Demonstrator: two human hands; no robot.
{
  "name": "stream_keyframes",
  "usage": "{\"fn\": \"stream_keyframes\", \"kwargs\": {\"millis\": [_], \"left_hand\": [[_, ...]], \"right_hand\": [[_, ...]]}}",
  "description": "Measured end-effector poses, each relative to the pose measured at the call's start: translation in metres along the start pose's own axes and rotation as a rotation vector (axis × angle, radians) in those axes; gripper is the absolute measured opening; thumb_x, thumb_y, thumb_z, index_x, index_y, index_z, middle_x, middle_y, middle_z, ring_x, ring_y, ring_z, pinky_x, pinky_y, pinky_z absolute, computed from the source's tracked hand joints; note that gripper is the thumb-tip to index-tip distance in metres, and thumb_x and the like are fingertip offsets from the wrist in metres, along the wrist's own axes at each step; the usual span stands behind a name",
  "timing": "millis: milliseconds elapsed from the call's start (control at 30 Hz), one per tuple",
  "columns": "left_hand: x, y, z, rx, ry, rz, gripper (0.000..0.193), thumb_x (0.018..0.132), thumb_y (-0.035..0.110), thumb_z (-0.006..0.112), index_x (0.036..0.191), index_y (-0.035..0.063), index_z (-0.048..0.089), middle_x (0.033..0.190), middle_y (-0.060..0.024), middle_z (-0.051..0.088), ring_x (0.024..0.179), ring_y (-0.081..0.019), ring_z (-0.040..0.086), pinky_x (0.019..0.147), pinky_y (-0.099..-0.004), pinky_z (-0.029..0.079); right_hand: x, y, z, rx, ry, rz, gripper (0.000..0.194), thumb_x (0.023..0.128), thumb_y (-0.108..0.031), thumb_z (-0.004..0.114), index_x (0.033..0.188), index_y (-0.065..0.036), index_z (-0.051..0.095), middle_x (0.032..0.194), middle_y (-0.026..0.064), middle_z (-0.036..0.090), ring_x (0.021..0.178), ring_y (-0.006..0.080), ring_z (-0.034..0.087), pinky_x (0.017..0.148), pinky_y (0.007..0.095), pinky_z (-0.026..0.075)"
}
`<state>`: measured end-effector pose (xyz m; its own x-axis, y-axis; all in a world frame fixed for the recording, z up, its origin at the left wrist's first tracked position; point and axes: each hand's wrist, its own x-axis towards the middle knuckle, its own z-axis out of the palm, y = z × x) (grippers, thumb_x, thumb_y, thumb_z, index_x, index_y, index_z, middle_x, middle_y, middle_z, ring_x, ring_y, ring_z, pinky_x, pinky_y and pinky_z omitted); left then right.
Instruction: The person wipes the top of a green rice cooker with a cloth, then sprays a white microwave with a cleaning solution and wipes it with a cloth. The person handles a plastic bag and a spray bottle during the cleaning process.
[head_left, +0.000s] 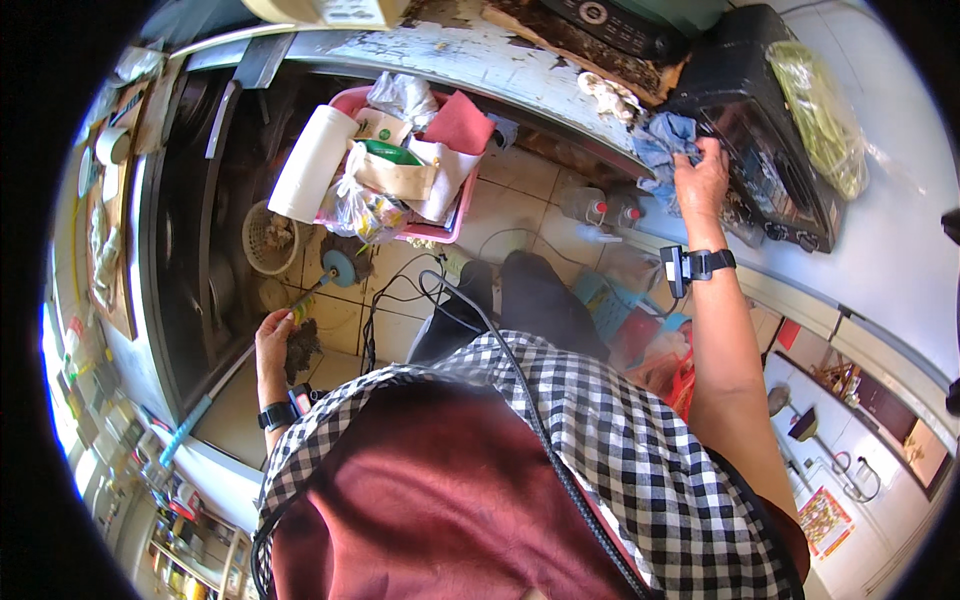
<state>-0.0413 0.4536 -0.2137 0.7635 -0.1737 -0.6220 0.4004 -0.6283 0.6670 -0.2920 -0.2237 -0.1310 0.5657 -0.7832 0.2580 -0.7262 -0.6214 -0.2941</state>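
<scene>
My left hand (271, 341) grips the pole (231, 373) of a mop. Its blue round head plate (340, 268) is low near the tiled floor, with dark mop strands around it. On the right, my right hand (702, 180) has its fingers on a crumpled blue cloth (664, 154). The cloth lies at the edge of the worn white counter, right beside a black countertop oven (765, 169). Part of the cloth hangs over the counter's edge. Each wrist wears a black strap with a small device.
A pink basket (469, 199) holds a paper towel roll (313, 163), bags and cloths. Below it stands a white perforated basket (271, 238). Black cables (371, 315) trail near my legs. Plastic bottles (583, 205) and bags sit under the counter. A bag of green vegetables (821, 120) rests on the oven.
</scene>
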Motion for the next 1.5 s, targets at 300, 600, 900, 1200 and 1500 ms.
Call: {"fn": "stream_keyframes", "kwargs": {"millis": [300,600,900,1200,1500], "left_hand": [[-0.004,0.01,0.017,0.17,-0.069,-0.007,0.025,0.092,0.018,0.069,0.109,-0.0008,0.07,0.084,-0.001,0.068,0.073,-0.009,0.06,0.068,-0.0235,0.047],[-0.035,0.032,0.063,0.322,-0.206,-0.02,0.019,0.092,0.016,0.069,0.102,0.0,0.069,0.081,0.0005,0.067,0.07,-0.0087,0.058,0.067,-0.0247,0.047],[-0.055,0.078,0.113,0.713,-0.358,-0.15,0.03,0.094,0.024,0.068,0.113,0.0017,0.068,0.093,-0.0035,0.069,0.083,-0.0116,0.062,0.075,-0.0275,0.05],[-0.011,0.089,0.146,1.106,-0.48,0.1,0.027,0.09,0.021,0.062,0.108,0.0035,0.071,0.095,-0.014,0.073,0.094,-0.022,0.069,0.086,-0.0317,0.051],[-0.023,0.087,0.182,0.948,-0.429,-0.15,0.024,0.09,0.013,0.063,0.109,-0.0024,0.068,0.09,-0.0093,0.073,0.083,-0.0152,0.068,0.075,-0.0281,0.053]], "right_hand": [[-0.046,0.012,-0.063,0.801,-0.043,0.468,0.036,0.095,-0.024,0.066,0.125,-0.004,0.061,0.108,0.0086,0.068,0.069,0.0113,0.065,0.055,0.0241,0.052],[-0.17,0.072,-0.005,0.932,-0.266,0.959,0.027,0.088,-0.025,0.076,0.089,-0.003,0.06,0.073,0.0031,0.064,0.053,0.0096,0.058,0.042,0.0246,0.046],[-0.28,0.14,0.15,0.898,-0.574,1.293,0.025,0.084,-0.016,0.074,0.094,-0.006,0.054,0.07,0.0052,0.059,0.05,0.0154,0.058,0.039,0.0296,0.046],[-0.317,0.205,0.271,0.949,-0.247,1.423,0.027,0.084,-0.02,0.073,0.097,-0.002,0.057,0.074,0.0111,0.064,0.056,0.0236,0.063,0.046,0.0369,0.051],[-0.308,0.276,0.41,0.449,-0.004,1.295,0.046,0.081,-0.028,0.073,0.102,0.007,0.052,0.09,0.0304,0.067,0.085,0.0443,0.068,0.077,0.0478,0.056]]}}
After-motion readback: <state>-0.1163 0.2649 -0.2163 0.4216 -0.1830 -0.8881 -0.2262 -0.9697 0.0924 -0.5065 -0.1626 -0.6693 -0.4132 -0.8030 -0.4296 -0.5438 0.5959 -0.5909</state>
